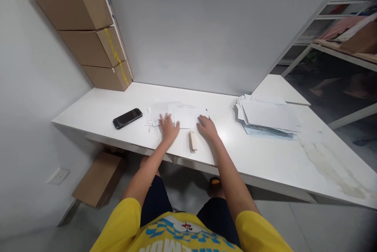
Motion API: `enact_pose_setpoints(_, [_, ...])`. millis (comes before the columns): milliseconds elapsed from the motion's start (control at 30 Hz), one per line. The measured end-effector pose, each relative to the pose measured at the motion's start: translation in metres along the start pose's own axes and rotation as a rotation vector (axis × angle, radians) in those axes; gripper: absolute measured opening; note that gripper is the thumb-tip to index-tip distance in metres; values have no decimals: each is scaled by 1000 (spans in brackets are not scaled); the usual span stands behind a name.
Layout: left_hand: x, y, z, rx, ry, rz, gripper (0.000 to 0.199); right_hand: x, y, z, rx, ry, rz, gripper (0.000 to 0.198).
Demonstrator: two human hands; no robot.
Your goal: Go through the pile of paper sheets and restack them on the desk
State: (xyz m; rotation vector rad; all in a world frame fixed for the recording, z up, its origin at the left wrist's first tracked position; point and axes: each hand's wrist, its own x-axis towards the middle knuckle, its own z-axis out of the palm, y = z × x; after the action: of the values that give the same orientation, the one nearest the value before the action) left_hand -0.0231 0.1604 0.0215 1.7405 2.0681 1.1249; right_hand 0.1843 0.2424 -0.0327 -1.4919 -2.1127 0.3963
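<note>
My left hand (169, 129) lies with its fingers spread on several white paper sheets (160, 109) and is slightly blurred. Just to its right, a white sheet (185, 117) rests flat on the table between my hands. My right hand (207, 128) lies flat at the right edge of that sheet, its fingers stretched out and holding nothing. A cream-coloured stapler (193, 141) sits on the table between my two forearms, apart from both hands. A small dark thing near my right fingertips is too small to name.
A black phone (127, 118) lies on the white table (159, 91) at left. A thick paper stack (266, 115) stands at right. Behind leans a whiteboard (200, 39), beside stacked cardboard boxes (97, 47). Another box (98, 177) is under the table.
</note>
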Motion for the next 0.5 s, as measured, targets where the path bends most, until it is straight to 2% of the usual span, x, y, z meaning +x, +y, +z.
enact_pose_setpoints(33, [11, -6, 0, 49, 41, -105, 54, -5, 0, -1, 9, 27, 0, 46])
enact_pose_setpoints(67, [20, -11, 2, 83, 39, -150, 55, -8, -1, -1, 17, 48, -2, 45])
enact_pose_setpoints(167, [35, -18, 12, 59, -34, -126, 53, -11, -2, 1, 33, 76, -19, 47])
enact_pose_setpoints(233, [39, -17, 19, -77, -59, -155, 52, -8, -1, 4, 42, 96, -34, 51])
enact_pose_setpoints(367, [48, -6, 26, -474, -71, -305, 57, -1, 4, 11, 145, 157, -75, 57])
enact_pose_setpoints(500, [55, 1, 27, -601, -120, -301, 51, 0, 9, 13, 236, 180, -54, 56])
